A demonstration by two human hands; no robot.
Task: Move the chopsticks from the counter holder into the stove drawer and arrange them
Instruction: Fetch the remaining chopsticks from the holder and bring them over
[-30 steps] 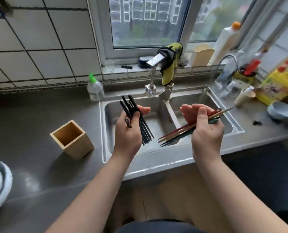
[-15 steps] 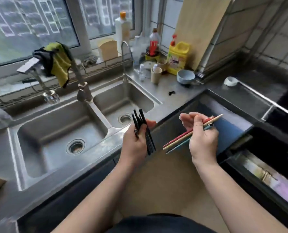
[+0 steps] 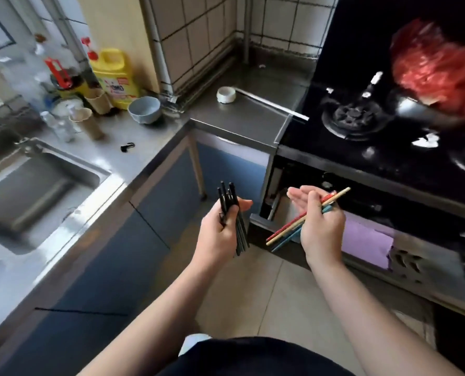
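Observation:
My left hand grips a bundle of black chopsticks, held nearly upright in front of the blue cabinet. My right hand holds several coloured chopsticks, red, wooden and teal, slanting from lower left to upper right. Both hands hover just in front of the open stove drawer below the black gas stove. A purple cloth lies inside the drawer. The counter holder is out of view.
A steel sink is at the left. Bottles, a yellow jug, cups and a pale bowl crowd the counter's back. A small black clip lies on the counter. A red plastic bag sits over the stove.
The view has swung right from the sink to the stove. Both hands, still holding their chopsticks, now sit in front of the open drawer. The wooden holder has left the view.

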